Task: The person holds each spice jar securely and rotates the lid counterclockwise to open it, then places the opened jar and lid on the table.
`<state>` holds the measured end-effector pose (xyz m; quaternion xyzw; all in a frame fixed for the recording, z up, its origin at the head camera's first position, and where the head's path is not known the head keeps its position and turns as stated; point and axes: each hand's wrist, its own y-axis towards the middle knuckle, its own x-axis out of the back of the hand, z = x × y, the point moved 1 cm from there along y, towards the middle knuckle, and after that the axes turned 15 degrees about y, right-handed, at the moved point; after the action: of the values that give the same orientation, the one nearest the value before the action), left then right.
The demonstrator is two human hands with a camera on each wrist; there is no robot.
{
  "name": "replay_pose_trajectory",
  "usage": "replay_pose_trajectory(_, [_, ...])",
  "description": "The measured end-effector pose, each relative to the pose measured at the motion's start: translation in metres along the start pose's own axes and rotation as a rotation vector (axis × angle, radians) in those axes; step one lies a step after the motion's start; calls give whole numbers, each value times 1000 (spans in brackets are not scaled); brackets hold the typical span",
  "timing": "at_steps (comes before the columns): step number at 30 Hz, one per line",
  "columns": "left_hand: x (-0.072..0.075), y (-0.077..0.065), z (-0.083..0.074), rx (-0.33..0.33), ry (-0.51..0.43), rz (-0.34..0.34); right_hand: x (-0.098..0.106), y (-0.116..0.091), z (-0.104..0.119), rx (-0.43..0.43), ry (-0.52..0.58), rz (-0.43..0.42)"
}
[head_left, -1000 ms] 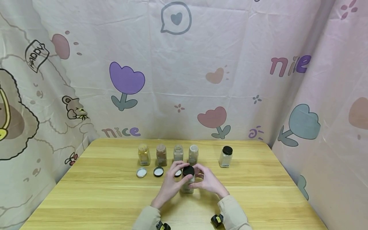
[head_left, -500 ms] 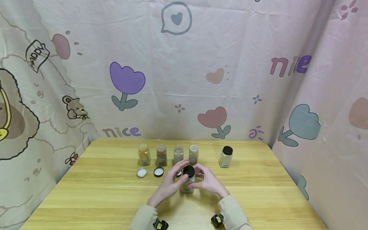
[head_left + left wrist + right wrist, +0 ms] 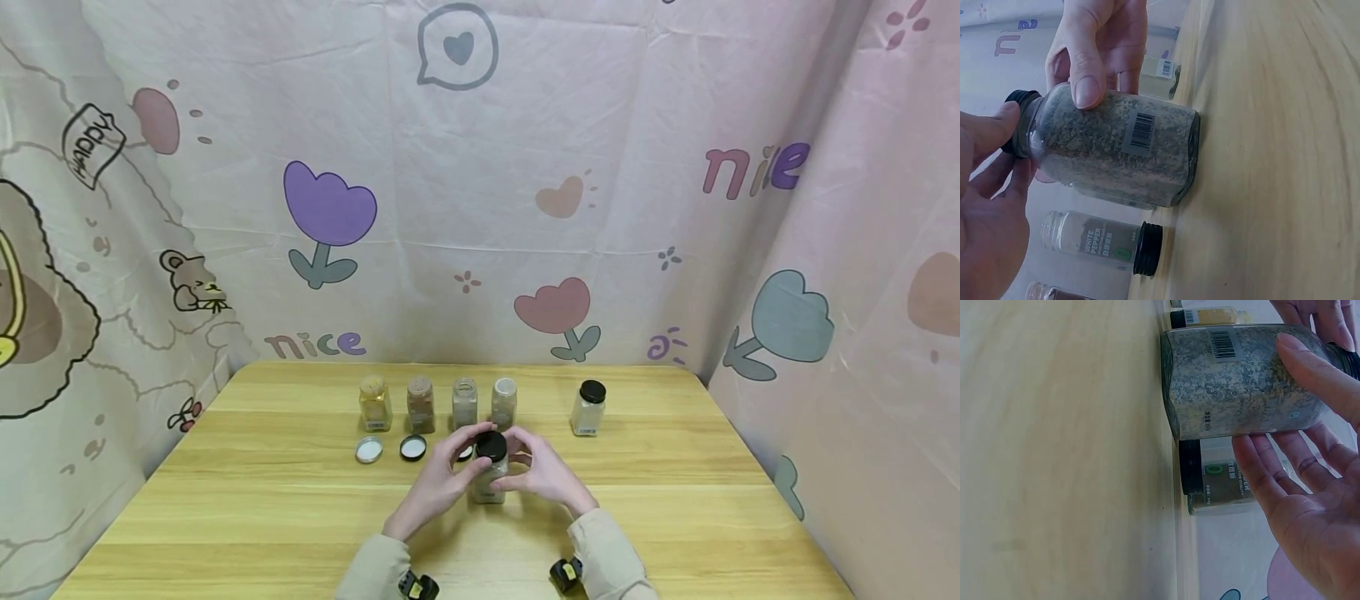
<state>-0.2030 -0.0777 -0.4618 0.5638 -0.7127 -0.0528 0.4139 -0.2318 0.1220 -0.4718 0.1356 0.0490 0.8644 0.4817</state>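
Observation:
A glass seasoning jar [image 3: 1116,144] filled with coarse grey-white grains stands upright on the table in front of me. Its black screw lid [image 3: 491,447] is on. My left hand [image 3: 442,477] grips the lid between thumb and fingers. Around the jar's body, my right hand [image 3: 546,477] holds with the thumb on one side and the fingers on the other. The right wrist view has that thumb [image 3: 1310,369] lying over the grains and barcode side. Part of another lid [image 3: 465,452] shows behind the left fingers.
Behind stand uncapped jars: yellow [image 3: 376,405], brown [image 3: 421,407], a white pepper jar [image 3: 1104,240] and a pale one [image 3: 504,403]. A silver-rimmed lid [image 3: 369,450] and a black-rimmed lid [image 3: 412,447] lie before them. A black-capped jar [image 3: 588,409] stands at right.
My left wrist has swung a little to the left, and its fingers have shifted around the lid. The right hand and the jar stay where they were.

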Motion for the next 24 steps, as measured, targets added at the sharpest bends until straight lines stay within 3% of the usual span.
replay_pose_trajectory(6, [-4,1,-3,18,105,-136,0,0,0,-1,4,2])
replay_pose_trajectory(10, [-6,0,-3,21,135,-176,1,0,0,7,-1,4])
replay_pose_trajectory(15, [-2,0,-3,16,140,-111,1,0,0,4,-2,0])
replay_pose_trajectory(20, [1,-1,-4,-21,73,8,1,-1,1,-1,-7,0])
replay_pose_trajectory(24, [2,-1,-3,-32,47,52,1,0,1,3,-8,4])
